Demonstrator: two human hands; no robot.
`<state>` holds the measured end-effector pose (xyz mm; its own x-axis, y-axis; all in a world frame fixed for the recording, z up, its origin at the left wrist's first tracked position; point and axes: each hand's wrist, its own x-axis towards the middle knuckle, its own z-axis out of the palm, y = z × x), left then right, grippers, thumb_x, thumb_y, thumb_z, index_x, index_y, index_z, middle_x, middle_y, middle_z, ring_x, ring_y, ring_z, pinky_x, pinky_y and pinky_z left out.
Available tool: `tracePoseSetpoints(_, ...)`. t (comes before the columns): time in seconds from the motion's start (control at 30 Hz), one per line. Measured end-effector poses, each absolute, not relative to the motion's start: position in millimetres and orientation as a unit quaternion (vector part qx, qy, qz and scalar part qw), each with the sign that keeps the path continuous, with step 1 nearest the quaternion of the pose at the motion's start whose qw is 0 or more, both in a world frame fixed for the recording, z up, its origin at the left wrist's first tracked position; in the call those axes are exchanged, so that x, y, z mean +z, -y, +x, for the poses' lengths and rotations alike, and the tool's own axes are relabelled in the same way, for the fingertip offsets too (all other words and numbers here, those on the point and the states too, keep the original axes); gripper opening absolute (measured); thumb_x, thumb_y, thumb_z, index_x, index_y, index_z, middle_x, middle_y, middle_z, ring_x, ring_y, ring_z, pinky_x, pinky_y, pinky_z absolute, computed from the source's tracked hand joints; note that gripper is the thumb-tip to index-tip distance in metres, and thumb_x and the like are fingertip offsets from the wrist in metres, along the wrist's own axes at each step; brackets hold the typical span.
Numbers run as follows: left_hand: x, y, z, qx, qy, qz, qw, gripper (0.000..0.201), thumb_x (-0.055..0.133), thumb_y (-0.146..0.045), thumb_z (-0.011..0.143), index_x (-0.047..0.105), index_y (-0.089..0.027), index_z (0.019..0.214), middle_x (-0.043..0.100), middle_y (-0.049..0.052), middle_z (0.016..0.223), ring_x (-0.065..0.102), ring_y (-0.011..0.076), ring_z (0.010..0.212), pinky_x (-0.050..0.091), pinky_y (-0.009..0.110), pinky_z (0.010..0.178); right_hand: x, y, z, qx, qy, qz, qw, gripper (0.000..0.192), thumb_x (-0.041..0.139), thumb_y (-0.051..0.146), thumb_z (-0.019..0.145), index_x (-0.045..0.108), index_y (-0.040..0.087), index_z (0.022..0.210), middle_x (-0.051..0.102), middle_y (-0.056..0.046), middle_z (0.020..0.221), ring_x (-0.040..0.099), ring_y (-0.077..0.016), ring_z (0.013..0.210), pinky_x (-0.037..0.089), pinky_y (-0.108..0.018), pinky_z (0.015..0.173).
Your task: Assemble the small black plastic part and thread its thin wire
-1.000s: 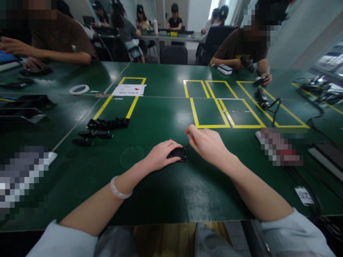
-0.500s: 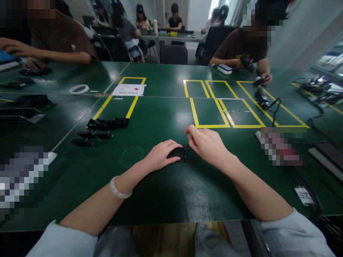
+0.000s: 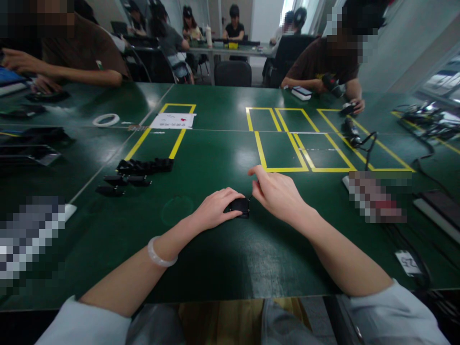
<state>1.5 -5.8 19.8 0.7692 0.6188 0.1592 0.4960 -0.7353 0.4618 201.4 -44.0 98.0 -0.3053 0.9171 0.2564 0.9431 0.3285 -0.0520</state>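
Observation:
My left hand (image 3: 215,208) rests on the green table (image 3: 215,258) and grips a small black part (image 3: 240,207) from the left, pressing it down. My right hand (image 3: 276,194) hovers just right of it, fingers pinched on a thin dark tool whose tip touches the part's top right corner. Most of that tool is hidden inside the fingers. A pale bracelet (image 3: 160,254) sits on my left wrist.
Several similar black parts (image 3: 143,166) lie in a row at the left, with a few more (image 3: 120,184) nearer. Yellow tape boxes (image 3: 287,143) mark the table ahead. A tape roll (image 3: 106,120), a paper sheet (image 3: 173,120), cables (image 3: 359,139), and other people seated across.
My right hand's fingers shifted slightly upward and left at the part's corner; my left hand and the part stayed put.

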Motion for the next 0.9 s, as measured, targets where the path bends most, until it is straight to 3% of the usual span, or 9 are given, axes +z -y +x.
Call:
tracePoseSetpoints(0.2, 19.8, 5.8, 1.8, 0.156, -0.301, 0.919, 0.201, 0.035, 0.055, -0.04, 0.089, 0.054, -0.024, 0.119, 0.057, 0.007, 0.113, 0.056, 0.0228, 0.104, 0.045, 0.037, 0.092, 98.2, 42.5, 201.6, -0.059, 0.805, -0.586, 0.079, 0.035, 0.027, 0.038, 0.097, 0.056, 0.019, 0.099, 0.069, -0.005, 0.078, 0.061, -0.0152, 0.068, 0.026, -0.026, 0.056)
tracePoseSetpoints(0.43, 20.0, 5.9, 1.4, 0.151, -0.306, 0.92, 0.195, 0.036, 0.056, -0.04, 0.089, 0.053, -0.024, 0.121, 0.057, 0.007, 0.114, 0.056, 0.0228, 0.104, 0.046, 0.036, 0.092, 96.5, 43.2, 202.6, -0.06, 0.809, -0.573, 0.114, 0.026, 0.032, 0.026, 0.093, 0.051, 0.019, 0.109, 0.069, -0.003, 0.08, 0.062, -0.0147, 0.069, 0.027, -0.025, 0.058)
tracePoseSetpoints(0.63, 20.0, 6.2, 2.1, 0.165, -0.298, 0.918, 0.202, 0.035, 0.055, -0.04, 0.089, 0.054, -0.023, 0.12, 0.058, 0.007, 0.113, 0.056, 0.0228, 0.105, 0.045, 0.037, 0.093, 97.1, 42.2, 203.8, -0.07, 0.807, -0.58, 0.084, 0.037, 0.025, 0.038, 0.097, 0.056, 0.019, 0.094, 0.068, -0.004, 0.075, 0.06, -0.0146, 0.065, 0.024, -0.026, 0.056)
tracePoseSetpoints(0.9, 20.5, 5.9, 2.1, 0.148, -0.305, 0.92, 0.197, 0.036, 0.055, -0.04, 0.089, 0.053, -0.024, 0.121, 0.057, 0.007, 0.113, 0.055, 0.023, 0.104, 0.045, 0.037, 0.092, 97.5, 43.0, 202.6, -0.054, 0.813, -0.57, 0.109, 0.026, 0.031, 0.024, 0.092, 0.053, 0.018, 0.105, 0.068, -0.002, 0.077, 0.06, -0.0133, 0.067, 0.026, -0.025, 0.057)
